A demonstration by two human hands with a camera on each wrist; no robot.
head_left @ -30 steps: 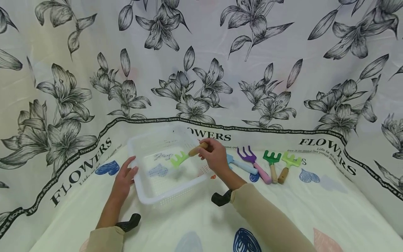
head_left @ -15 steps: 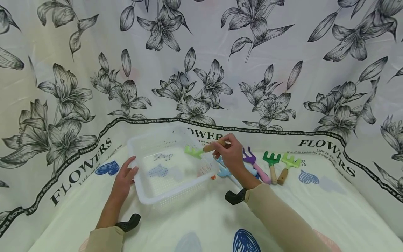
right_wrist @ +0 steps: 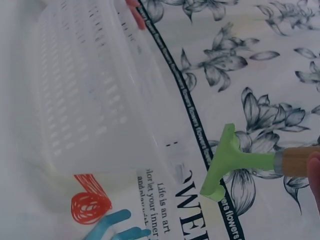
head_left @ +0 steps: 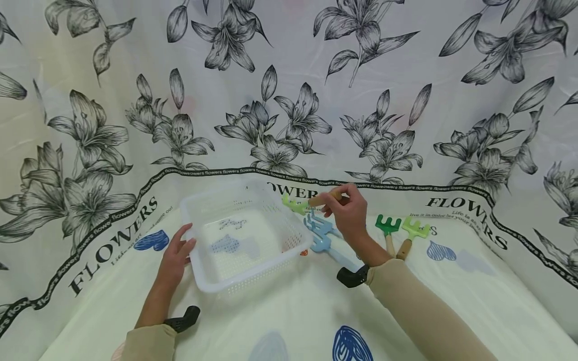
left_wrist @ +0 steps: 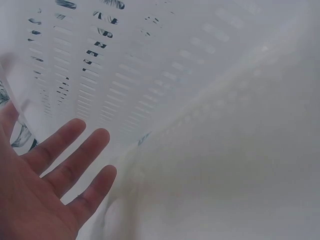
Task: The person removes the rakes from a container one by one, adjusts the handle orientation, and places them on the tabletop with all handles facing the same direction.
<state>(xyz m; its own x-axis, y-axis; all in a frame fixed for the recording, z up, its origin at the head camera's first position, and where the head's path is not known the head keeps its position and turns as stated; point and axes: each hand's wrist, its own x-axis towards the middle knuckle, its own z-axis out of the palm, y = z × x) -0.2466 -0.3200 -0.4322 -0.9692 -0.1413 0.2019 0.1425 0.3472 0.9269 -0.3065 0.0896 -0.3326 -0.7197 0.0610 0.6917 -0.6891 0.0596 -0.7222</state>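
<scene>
My left hand (head_left: pixel 173 253) holds the left rim of a white perforated plastic basket (head_left: pixel 239 281). In the left wrist view, three of its fingers (left_wrist: pixel 75 165) stretch out beside the slotted basket wall (left_wrist: pixel 125 90). To the right of the basket, my right hand (head_left: pixel 352 210) pinches the wooden handle of a small light green hand rake (head_left: pixel 295 205). That rake's head points left, near the basket's far right corner. The right wrist view shows the green rake head (right_wrist: pixel 225 160) and only a fingertip (right_wrist: pixel 314 175) at the edge.
Light blue rakes (head_left: pixel 336 254) lie below my right hand. Farther right lie a dark green rake (head_left: pixel 389 225) and another light green one (head_left: pixel 415 229) with a brown handle. A flower-printed cloth (head_left: pixel 289 321) covers the surface and rises as a backdrop behind.
My right hand has carried the light green rake from above the basket to the right, past its rim. It now hides the purple rake. The left hand stays on the basket.
</scene>
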